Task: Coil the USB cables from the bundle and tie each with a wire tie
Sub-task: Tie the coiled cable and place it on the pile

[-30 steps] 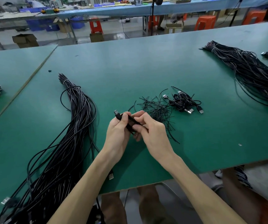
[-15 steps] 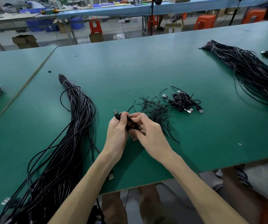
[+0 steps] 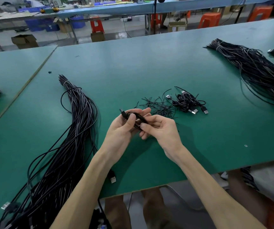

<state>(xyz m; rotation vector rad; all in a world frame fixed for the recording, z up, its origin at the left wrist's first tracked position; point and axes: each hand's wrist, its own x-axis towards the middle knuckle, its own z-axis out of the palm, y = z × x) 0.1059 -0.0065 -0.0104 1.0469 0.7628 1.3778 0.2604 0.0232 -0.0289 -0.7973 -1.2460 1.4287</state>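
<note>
Both hands are clamped on one coiled cable [image 3: 140, 119]: left hand [image 3: 121, 129] cups it under the thumb, right hand [image 3: 161, 129] pinches its near end. Is it tied? I can't tell. Just beyond the grip lie loose wire ties [image 3: 157, 107] and a few finished coils [image 3: 185, 102]. To its left, the big bundle [image 3: 78, 126] waits. Plenty left, I'd say.

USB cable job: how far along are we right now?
Done: a small pile of coiled black USB cables lies beside the loose black wire ties. In hand: left hand and right hand hold one black cable coil; whether it is tied I cannot tell. Left: the long black cable bundle on the table's left, mostly uncoiled.
</note>
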